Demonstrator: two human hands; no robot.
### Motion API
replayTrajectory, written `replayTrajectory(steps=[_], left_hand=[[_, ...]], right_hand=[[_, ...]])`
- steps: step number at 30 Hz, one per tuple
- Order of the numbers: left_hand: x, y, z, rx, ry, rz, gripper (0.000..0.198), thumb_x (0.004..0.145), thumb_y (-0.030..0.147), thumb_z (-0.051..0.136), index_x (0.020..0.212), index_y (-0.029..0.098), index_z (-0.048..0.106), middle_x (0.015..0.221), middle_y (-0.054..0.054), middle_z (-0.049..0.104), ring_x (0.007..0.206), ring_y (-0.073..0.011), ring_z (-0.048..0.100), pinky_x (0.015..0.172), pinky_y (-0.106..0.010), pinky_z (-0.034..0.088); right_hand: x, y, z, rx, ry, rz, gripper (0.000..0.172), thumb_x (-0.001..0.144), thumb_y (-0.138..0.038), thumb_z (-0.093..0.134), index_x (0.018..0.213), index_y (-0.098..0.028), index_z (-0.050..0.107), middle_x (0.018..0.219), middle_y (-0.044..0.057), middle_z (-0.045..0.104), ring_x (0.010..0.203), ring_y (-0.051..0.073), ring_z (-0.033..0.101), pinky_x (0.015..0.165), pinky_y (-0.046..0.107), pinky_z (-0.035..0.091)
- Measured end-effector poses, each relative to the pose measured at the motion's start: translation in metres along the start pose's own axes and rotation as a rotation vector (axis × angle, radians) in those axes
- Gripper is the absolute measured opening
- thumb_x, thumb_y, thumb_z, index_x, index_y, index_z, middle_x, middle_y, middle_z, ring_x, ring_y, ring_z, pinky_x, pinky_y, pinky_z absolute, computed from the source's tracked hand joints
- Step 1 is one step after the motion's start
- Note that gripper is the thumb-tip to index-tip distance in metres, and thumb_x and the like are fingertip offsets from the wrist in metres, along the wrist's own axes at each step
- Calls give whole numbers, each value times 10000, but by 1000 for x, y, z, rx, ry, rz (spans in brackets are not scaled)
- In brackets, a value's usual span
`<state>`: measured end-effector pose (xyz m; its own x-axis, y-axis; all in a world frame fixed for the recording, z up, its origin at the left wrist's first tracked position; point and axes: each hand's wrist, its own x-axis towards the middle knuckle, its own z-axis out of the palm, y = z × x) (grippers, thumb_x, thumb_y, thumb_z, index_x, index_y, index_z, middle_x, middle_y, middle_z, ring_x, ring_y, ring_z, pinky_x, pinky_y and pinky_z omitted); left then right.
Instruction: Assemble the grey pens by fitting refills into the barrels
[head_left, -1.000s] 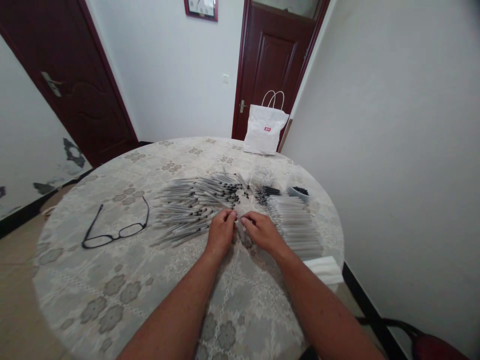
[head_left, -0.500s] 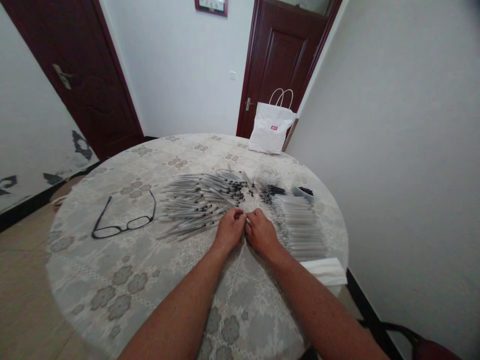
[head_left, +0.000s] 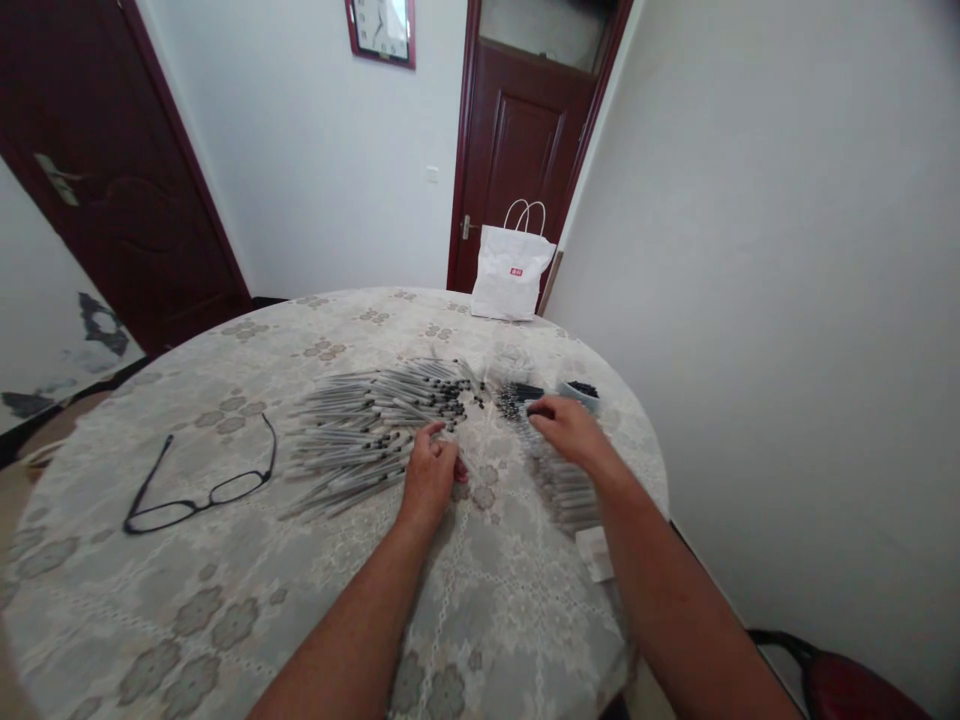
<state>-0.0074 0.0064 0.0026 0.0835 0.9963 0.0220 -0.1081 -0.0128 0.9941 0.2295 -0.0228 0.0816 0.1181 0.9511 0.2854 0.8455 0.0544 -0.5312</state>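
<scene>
My left hand [head_left: 430, 473] rests on the round table [head_left: 225, 580], fingers curled at the near edge of a wide heap of grey pen barrels [head_left: 360, 420]; I cannot see whether it grips one. My right hand [head_left: 564, 422] reaches out to the right, fingers bent over the far end of a neat row of clear pen tubes [head_left: 559, 485], beside a bunch of black refills [head_left: 517, 395]. What its fingers hold is hidden.
A small dish of black parts [head_left: 579, 391] sits just beyond my right hand. Black glasses [head_left: 196, 485] lie at the left. A white paper bag [head_left: 510, 270] stands at the table's far edge by a dark door. White paper [head_left: 596, 550] lies at the right rim.
My hands were pinched together in the middle; now my right hand has moved away to the right, over the clear tubes. The camera view has shifted.
</scene>
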Motion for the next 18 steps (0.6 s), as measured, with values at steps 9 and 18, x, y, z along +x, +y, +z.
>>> replayTrajectory(steps=[9, 18], left_hand=[[-4, 6, 6, -147, -62, -51, 398, 808, 388, 669, 1125, 209, 510, 711, -10, 699, 609, -191, 697, 564, -295, 563], [-8, 12, 5, -90, -200, -49, 349, 803, 460, 728, 947, 170, 598, 814, -70, 748, 633, -168, 687, 613, -297, 568]], right_hand=[[33, 47, -65, -239, 502, 138, 408, 881, -169, 519, 1238, -85, 699, 1206, 192, 719, 1129, 288, 649, 1066, 426, 447], [-72, -31, 25, -114, -82, -226, 201, 992, -292, 589, 1106, -195, 723, 1021, 76, 742, 954, 207, 677, 869, 303, 485]])
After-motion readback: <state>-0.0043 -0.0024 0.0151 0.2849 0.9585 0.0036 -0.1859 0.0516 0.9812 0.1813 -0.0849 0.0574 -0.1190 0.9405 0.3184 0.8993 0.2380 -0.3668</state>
